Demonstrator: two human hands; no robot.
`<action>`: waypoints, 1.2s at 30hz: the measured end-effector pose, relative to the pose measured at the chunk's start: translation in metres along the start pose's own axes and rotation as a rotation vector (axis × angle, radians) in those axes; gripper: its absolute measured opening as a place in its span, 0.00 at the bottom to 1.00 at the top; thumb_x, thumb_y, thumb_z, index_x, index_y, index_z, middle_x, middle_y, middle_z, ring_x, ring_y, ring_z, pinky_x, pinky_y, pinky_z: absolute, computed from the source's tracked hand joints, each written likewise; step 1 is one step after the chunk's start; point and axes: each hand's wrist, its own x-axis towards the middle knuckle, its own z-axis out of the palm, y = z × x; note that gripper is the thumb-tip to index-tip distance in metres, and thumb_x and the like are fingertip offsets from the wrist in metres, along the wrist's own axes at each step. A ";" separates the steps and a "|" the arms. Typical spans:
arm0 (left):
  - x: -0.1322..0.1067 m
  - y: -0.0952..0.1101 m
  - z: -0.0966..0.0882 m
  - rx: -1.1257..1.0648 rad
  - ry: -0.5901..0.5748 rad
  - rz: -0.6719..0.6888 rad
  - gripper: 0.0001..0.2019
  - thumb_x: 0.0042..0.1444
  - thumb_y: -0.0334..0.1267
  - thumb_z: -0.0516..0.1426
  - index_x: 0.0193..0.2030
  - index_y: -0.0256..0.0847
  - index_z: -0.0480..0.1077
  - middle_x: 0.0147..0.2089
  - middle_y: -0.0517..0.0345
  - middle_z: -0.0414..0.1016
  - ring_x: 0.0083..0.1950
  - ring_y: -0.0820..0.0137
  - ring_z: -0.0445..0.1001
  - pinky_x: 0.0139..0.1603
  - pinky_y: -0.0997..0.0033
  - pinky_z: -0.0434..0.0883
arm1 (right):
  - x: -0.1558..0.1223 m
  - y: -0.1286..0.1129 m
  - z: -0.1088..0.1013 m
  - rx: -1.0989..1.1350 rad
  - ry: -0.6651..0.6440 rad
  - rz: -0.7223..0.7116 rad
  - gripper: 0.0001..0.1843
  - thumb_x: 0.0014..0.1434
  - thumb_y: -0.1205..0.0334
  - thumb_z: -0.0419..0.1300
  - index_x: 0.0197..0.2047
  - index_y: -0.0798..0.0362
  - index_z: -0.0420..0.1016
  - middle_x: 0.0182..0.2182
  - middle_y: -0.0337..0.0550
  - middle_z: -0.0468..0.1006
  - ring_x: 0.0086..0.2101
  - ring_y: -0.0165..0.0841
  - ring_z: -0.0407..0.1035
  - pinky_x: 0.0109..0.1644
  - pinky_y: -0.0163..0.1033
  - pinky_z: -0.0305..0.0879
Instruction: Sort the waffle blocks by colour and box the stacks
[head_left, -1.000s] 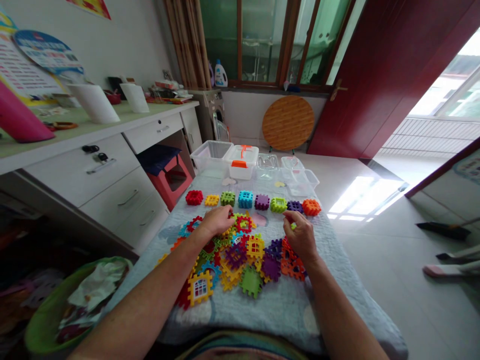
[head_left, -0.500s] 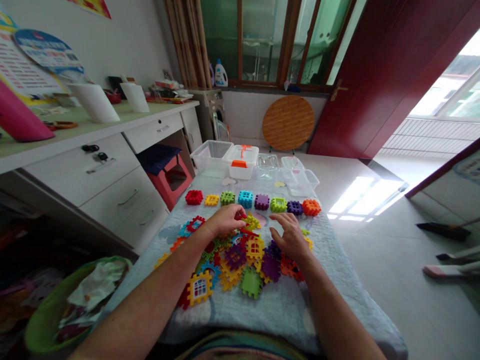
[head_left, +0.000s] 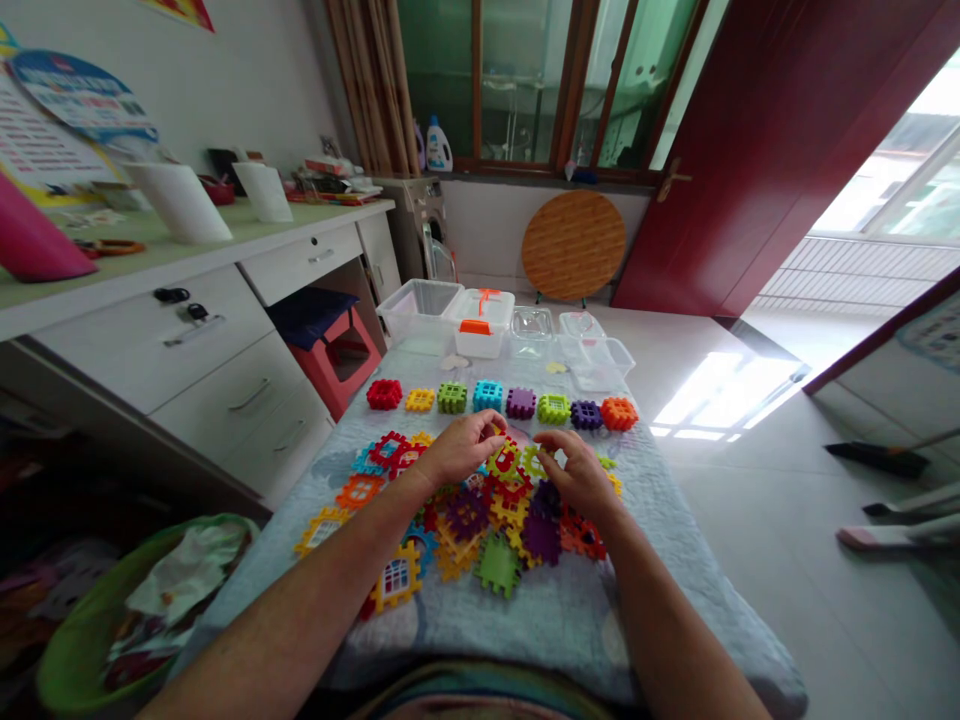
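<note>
A heap of notched plastic building tiles in many colours lies between my forearms, with a purple tile (head_left: 466, 514), a green tile (head_left: 498, 565) and a yellow window tile (head_left: 397, 577) among them. Over the far side of the heap, my left hand (head_left: 466, 448) is closed, its thumb and fingertips at the edge of a yellow-green tile (head_left: 505, 459) with an opening. My right hand (head_left: 579, 470) pinches a light green tile (head_left: 533, 461) just right of it. A small gap shows between the two hands.
Beyond the heap runs a row of block stacks, from a red stack (head_left: 385, 394) to an orange stack (head_left: 619, 413). Behind them stand clear plastic bins (head_left: 420, 305) and a lidded box with orange clips (head_left: 480, 340). A drawer desk (head_left: 217, 350) flanks the left.
The red piece at my left fingertips has left them, and red shows lower in the heap. My right hand has moved slightly left and closed on a light green tile. The view shifted slightly.
</note>
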 end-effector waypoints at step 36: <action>-0.111 -0.113 -0.072 0.042 0.423 -0.364 0.29 0.54 0.62 0.52 0.52 0.40 0.69 0.53 0.50 0.73 0.57 0.57 0.70 0.61 0.57 0.65 | 0.008 0.021 -0.008 -0.198 0.010 -0.009 0.20 0.54 0.59 0.63 0.51 0.49 0.73 0.48 0.47 0.75 0.51 0.43 0.63 0.57 0.52 0.58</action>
